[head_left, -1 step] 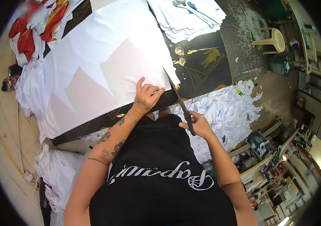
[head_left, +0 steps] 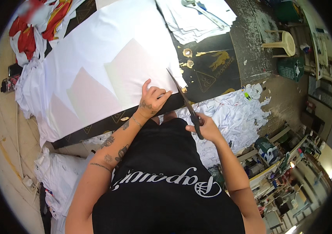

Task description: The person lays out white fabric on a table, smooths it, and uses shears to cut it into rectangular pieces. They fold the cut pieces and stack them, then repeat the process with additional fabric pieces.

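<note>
A large white sheet [head_left: 107, 66] lies spread over a black table [head_left: 212, 74]. My left hand [head_left: 152, 102] sits on the sheet's near edge with the fingers curled, holding it down. My right hand [head_left: 207, 128] grips the handles of long dark scissors [head_left: 183, 97]. The blades point away from me, along the sheet's right edge and just right of my left thumb. My black shirt hides the table's near edge below the hands.
A stack of white sheets [head_left: 197, 19] lies at the table's far end, and red and white cloth [head_left: 29, 31] at the far left. White scraps [head_left: 238, 115] cover the floor on the right. White bundles [head_left: 57, 175] are at lower left, with a plastic stool [head_left: 285, 43] and green basket [head_left: 290, 68] beyond.
</note>
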The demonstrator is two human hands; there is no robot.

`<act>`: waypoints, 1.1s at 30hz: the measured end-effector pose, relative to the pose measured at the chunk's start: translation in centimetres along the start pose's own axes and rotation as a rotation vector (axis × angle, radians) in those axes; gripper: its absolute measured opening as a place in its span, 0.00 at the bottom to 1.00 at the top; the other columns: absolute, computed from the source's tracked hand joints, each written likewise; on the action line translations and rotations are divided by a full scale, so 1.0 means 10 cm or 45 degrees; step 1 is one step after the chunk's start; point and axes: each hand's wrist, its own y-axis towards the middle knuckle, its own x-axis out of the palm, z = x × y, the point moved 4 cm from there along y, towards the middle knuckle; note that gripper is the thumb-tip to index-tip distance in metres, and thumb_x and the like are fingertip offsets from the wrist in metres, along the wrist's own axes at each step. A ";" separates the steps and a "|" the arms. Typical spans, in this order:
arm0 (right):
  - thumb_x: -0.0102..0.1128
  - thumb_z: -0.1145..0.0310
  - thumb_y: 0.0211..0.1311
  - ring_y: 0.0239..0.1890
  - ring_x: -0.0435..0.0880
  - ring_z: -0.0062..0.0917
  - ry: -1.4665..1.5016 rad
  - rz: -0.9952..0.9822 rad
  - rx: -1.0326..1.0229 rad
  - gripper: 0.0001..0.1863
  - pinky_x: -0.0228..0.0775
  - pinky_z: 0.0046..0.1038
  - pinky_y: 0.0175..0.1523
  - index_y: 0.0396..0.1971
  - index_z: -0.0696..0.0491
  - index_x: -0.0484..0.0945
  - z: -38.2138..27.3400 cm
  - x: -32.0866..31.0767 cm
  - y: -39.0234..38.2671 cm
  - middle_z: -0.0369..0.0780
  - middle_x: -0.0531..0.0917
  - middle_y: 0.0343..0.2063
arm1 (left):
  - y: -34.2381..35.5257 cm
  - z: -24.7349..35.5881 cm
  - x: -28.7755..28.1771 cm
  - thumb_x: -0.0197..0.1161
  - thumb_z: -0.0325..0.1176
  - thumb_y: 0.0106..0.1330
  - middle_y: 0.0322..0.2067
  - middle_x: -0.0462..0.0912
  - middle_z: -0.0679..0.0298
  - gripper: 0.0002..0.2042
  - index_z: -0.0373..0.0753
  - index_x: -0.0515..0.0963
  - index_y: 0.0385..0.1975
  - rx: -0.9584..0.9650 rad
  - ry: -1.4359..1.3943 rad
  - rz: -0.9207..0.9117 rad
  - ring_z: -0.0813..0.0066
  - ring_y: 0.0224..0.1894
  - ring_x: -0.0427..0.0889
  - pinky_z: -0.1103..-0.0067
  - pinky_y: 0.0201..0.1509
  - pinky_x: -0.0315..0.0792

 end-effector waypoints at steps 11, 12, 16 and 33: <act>0.90 0.52 0.39 0.23 0.76 0.17 -0.524 0.070 -0.105 0.38 0.68 0.24 0.29 0.47 0.63 0.86 -0.79 -0.41 0.55 0.34 0.83 0.21 | 0.00 -0.13 0.07 0.69 0.31 0.57 0.34 0.79 0.76 0.12 0.49 0.87 0.42 0.008 0.018 -0.007 0.75 0.38 0.77 0.45 0.72 0.61; 0.90 0.53 0.39 0.24 0.76 0.17 -0.523 0.067 -0.176 0.38 0.68 0.24 0.29 0.47 0.63 0.86 -0.89 -0.39 0.62 0.35 0.83 0.22 | 0.01 -0.14 0.07 0.69 0.31 0.57 0.34 0.79 0.76 0.12 0.50 0.87 0.42 0.006 0.009 -0.016 0.75 0.38 0.77 0.44 0.72 0.60; 0.89 0.53 0.39 0.23 0.76 0.18 -0.714 0.039 0.163 0.37 0.68 0.25 0.29 0.46 0.61 0.87 -1.06 -0.34 0.72 0.35 0.83 0.22 | 0.02 -0.15 0.04 0.64 0.31 0.59 0.33 0.77 0.76 0.10 0.49 0.85 0.40 0.014 0.001 0.046 0.76 0.39 0.77 0.41 0.74 0.58; 0.87 0.50 0.44 0.22 0.73 0.12 -0.438 0.037 0.130 0.35 0.61 0.18 0.26 0.44 0.64 0.86 -1.35 0.35 1.09 0.31 0.80 0.20 | -0.02 -0.20 0.04 0.61 0.34 0.62 0.34 0.77 0.75 0.05 0.49 0.85 0.30 -0.021 -0.089 0.050 0.73 0.40 0.77 0.39 0.75 0.57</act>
